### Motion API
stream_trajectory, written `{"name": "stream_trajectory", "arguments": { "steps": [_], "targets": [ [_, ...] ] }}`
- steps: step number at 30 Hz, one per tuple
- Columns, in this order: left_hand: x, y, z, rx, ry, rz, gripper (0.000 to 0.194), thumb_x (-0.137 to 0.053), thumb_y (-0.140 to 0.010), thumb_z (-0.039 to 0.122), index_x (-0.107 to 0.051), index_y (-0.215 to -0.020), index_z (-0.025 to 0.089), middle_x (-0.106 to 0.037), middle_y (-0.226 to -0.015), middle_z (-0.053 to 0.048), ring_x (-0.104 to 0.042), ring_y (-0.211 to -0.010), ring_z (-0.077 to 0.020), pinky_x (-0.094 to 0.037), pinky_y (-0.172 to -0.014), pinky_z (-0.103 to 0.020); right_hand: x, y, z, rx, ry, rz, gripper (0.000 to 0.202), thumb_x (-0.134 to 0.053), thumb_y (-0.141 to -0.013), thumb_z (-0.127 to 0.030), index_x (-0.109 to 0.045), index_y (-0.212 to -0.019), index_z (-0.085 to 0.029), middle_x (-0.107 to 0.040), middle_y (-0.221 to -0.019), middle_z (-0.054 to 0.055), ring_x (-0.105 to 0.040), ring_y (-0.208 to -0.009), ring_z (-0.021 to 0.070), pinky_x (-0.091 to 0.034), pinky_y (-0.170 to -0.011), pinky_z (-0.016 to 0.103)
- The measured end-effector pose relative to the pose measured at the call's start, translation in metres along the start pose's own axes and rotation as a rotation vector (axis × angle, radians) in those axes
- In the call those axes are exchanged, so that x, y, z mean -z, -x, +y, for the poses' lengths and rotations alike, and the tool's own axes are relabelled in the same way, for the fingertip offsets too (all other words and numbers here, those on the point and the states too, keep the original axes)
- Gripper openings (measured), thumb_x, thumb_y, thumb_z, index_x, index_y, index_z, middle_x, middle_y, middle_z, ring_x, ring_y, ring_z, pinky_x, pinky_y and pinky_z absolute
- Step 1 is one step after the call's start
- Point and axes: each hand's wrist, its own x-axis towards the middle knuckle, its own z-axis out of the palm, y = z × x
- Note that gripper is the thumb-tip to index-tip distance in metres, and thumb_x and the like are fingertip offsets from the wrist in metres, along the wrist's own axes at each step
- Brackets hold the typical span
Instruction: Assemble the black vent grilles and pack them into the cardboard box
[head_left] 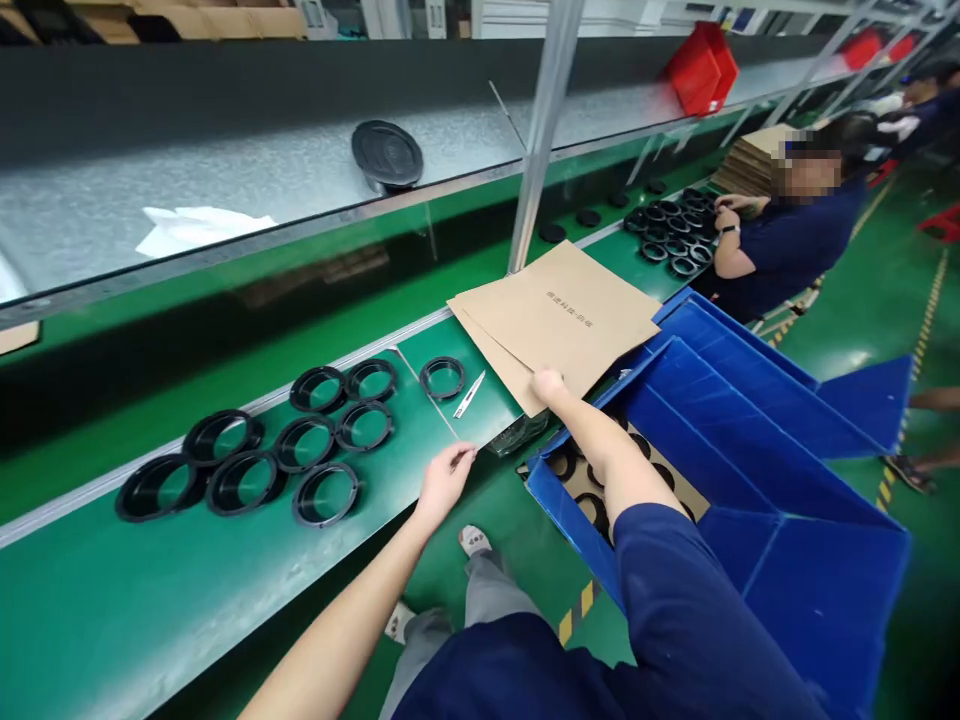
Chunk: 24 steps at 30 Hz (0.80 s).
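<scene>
My right hand is closed on the near edge of a brown cardboard sheet, printed with dark characters and lying on another sheet. At the bench's front edge my left hand has its fingers pinched together; what is between them, if anything, is too small to make out. Just beyond it lie a slim, pointed silver tool and a single black ring. Several more black rings stand grouped to the left on the green bench. Below my right arm, an open blue box holds black rings on cardboard.
A metal post rises behind the cardboard. The raised shelf carries a black round part, white paper and a red bin. At the right, a co-worker handles black rings.
</scene>
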Motion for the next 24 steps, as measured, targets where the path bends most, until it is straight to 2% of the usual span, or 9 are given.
{"name": "stream_trajectory", "arguments": {
  "steps": [3,7,11,13,15,17,19,21,24],
  "targets": [
    [-0.029,-0.057,0.039,0.038,0.226,-0.006,0.039,-0.069,-0.081,0.053,-0.07,-0.093,0.016,-0.076,-0.095,-0.012,-0.073,-0.095,-0.0269,-0.056,-0.099,-0.047,0.028,0.005,-0.013,-0.017,-0.022,0.015,0.026,-0.052,-0.094,-0.006,-0.07,-0.108,0.006,-0.069,-0.114,0.033,-0.066,-0.114,0.0398,-0.055,-0.091,0.058],
    [-0.061,-0.123,0.092,0.144,0.66,-0.112,0.05,-0.063,-0.088,0.057,-0.064,-0.117,0.016,-0.073,-0.121,-0.016,-0.071,-0.111,-0.0271,-0.054,-0.103,-0.047,0.052,0.034,-0.042,0.058,-0.064,0.11,0.033,-0.046,-0.093,-0.004,-0.07,-0.115,0.001,-0.067,-0.125,0.029,-0.062,-0.123,0.0381,-0.052,-0.101,0.055],
    [-0.061,-0.128,0.104,0.182,0.802,-0.008,0.051,-0.076,-0.079,0.035,-0.063,-0.123,0.013,-0.075,-0.117,-0.014,-0.069,-0.114,-0.0285,-0.053,-0.106,-0.048,0.052,0.099,-0.065,0.23,-0.12,0.204,0.039,-0.039,-0.101,-0.019,-0.07,-0.123,-0.007,-0.072,-0.118,0.021,-0.069,-0.11,0.0314,-0.057,-0.097,0.045],
    [-0.043,-0.096,0.086,0.187,0.835,0.109,0.051,-0.083,-0.069,0.028,-0.068,-0.114,0.01,-0.077,-0.109,-0.016,-0.071,-0.109,-0.0319,-0.054,-0.103,-0.052,0.033,0.139,-0.06,0.348,-0.217,0.227,0.041,-0.039,-0.103,-0.034,-0.074,-0.113,-0.016,-0.076,-0.104,0.015,-0.073,-0.101,0.0301,-0.059,-0.094,0.044],
    [-0.02,-0.046,0.057,0.184,0.891,0.188,0.048,-0.09,-0.06,0.028,-0.073,-0.1,0.008,-0.078,-0.101,-0.019,-0.073,-0.101,-0.0359,-0.056,-0.097,-0.055,-0.004,0.171,-0.039,0.304,-0.641,0.128,0.042,-0.045,-0.099,-0.05,-0.074,-0.08,-0.026,-0.075,-0.076,0.009,-0.075,-0.08,0.0293,-0.062,-0.087,0.046],
    [0.007,0.011,0.022,0.172,0.968,0.211,0.052,-0.095,-0.054,0.032,-0.076,-0.095,0.007,-0.078,-0.1,-0.021,-0.074,-0.099,-0.0364,-0.057,-0.097,-0.053,-0.05,0.177,-0.015,0.136,-0.964,-0.148,0.045,-0.061,-0.082,-0.067,-0.067,-0.063,-0.028,-0.068,-0.06,0.008,-0.073,-0.063,0.0317,-0.064,-0.074,0.05],
    [0.041,0.072,-0.017,0.155,1.036,0.225,0.058,-0.098,-0.051,0.034,-0.078,-0.099,0.01,-0.077,-0.107,-0.02,-0.074,-0.102,-0.0338,-0.056,-0.1,-0.05,-0.095,0.157,-0.011,-0.095,-1.096,-0.296,0.048,-0.068,-0.067,-0.076,-0.072,-0.074,-0.029,-0.075,-0.074,0.012,-0.075,-0.066,0.0373,-0.064,-0.065,0.055],
    [0.079,0.143,-0.058,0.128,1.087,0.337,0.061,-0.099,-0.051,0.034,-0.078,-0.105,0.013,-0.076,-0.115,-0.018,-0.074,-0.105,-0.0312,-0.055,-0.102,-0.048,-0.127,0.128,-0.044,-0.009,-1.236,-0.385,0.045,-0.066,-0.069,-0.075,-0.075,-0.093,-0.038,-0.077,-0.108,0.011,-0.075,-0.099,0.0362,-0.064,-0.084,0.053],
    [0.117,0.262,-0.107,0.033,1.164,0.658,0.061,-0.098,-0.056,0.033,-0.077,-0.11,0.015,-0.075,-0.118,-0.018,-0.073,-0.108,-0.0308,-0.053,-0.104,-0.048,-0.143,0.113,-0.147,0.266,-1.35,-0.538,0.036,-0.058,-0.081,-0.067,-0.069,-0.114,-0.055,-0.064,-0.141,-0.004,-0.059,-0.131,0.0257,-0.053,-0.11,0.048]
  ]
}}
